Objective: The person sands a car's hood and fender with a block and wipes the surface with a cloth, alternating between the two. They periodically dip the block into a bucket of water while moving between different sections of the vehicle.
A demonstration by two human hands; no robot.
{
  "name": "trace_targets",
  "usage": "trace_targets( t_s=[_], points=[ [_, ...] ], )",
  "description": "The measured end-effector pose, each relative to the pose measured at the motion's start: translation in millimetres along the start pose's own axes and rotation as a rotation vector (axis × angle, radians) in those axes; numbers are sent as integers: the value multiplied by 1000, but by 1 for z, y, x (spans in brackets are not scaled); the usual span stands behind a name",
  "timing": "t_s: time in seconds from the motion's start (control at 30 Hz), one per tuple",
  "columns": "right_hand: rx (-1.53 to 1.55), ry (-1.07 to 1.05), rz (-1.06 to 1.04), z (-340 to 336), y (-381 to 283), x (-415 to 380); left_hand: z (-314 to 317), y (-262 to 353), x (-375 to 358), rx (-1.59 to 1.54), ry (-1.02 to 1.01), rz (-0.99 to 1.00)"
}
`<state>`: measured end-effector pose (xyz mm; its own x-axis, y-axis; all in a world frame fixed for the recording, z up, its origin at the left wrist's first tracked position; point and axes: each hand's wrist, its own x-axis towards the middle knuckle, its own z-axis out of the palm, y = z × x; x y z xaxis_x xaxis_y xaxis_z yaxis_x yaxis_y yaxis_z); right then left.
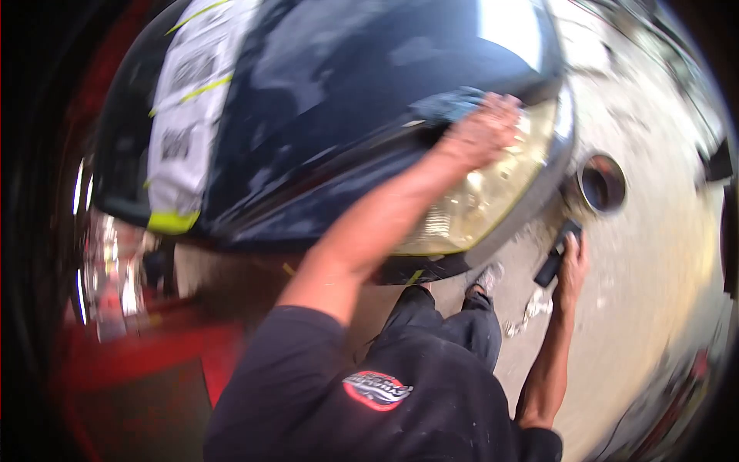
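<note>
My left hand (pixel 486 131) is stretched out over the front of a dark blue car hood (pixel 331 100). It is closed around a crumpled blue cloth (pixel 449 105), which touches the paint just above the headlight (pixel 473 204). Yellow tape (pixel 443 252) runs along the headlight's lower edge. Low on the other side, my right hand (pixel 573 269) grips a black sanding block (pixel 556 256) and holds it away from the car. Motion blurs the left hand's fingers somewhat.
White paper (pixel 181 115) with yellow-green tape covers the area behind the hood. A bucket (pixel 601 183) stands on the concrete floor beside the bumper. A white rag (pixel 530 311) lies near my feet. Red shop equipment (pixel 146 346) is at the left.
</note>
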<state>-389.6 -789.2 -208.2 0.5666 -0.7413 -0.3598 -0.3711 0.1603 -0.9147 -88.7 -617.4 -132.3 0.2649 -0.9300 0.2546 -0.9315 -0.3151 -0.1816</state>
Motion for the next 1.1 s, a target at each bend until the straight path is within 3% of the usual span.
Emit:
trace_targets(
  t_s=[0.1,0.2,0.37,0.7,0.8,0.93,1.0,1.1],
  points=[
    [48,-87,-77,-14,9,14,-19,12,-10,55,-17,-65],
    [84,-187,-22,-24,3,20,-54,20,-82,-102,17,-236],
    [-121,-258,-43,-9,-46,12,-112,43,-215,-185,65,-432],
    [-193,-585,-390,61,-97,-15,-170,-8,-440,178,270,-1082],
    [-350,-586,-744,92,-119,-37,-172,-24,-505,274,384,-1329],
    [-445,-627,-764,111,-132,-53,-169,-41,-522,341,477,-1448],
    [-538,-600,-872,124,-140,-65,-160,-37,-511,412,473,-1449],
    [-687,-624,-949,142,-146,-82,-161,-16,-470,376,386,-1321]
  ],
)
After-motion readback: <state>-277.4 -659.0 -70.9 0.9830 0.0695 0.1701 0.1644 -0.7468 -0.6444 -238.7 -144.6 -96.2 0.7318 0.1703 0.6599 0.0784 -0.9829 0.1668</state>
